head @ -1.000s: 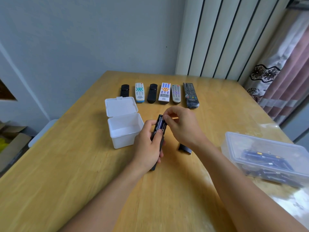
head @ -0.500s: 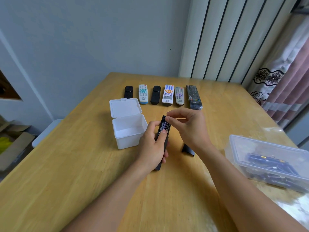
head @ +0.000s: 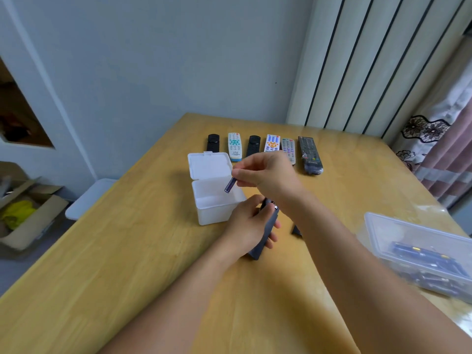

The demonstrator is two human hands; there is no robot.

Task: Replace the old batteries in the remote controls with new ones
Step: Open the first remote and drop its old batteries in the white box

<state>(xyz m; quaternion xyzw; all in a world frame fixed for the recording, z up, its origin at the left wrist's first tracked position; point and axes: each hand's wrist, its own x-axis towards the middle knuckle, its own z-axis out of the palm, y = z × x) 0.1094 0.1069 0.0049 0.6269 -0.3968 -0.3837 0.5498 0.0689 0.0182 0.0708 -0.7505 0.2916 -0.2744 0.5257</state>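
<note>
Right hand (head: 265,175) pinches a small dark battery (head: 230,184) over the open white box (head: 217,200); left hand (head: 251,226) grips a dark remote (head: 267,229).

Its fingers are curled around the remote, held just above the tabletop (head: 127,251) beside the box; the battery bay seems open, but it is blurred. Six remotes (head: 265,148) lie in a row near the far edge. A clear container (head: 419,254) with blue batteries (head: 421,254) stands at the right edge.

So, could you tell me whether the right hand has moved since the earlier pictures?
Yes: the right hand left the remote, carrying a battery over the white box.
</note>
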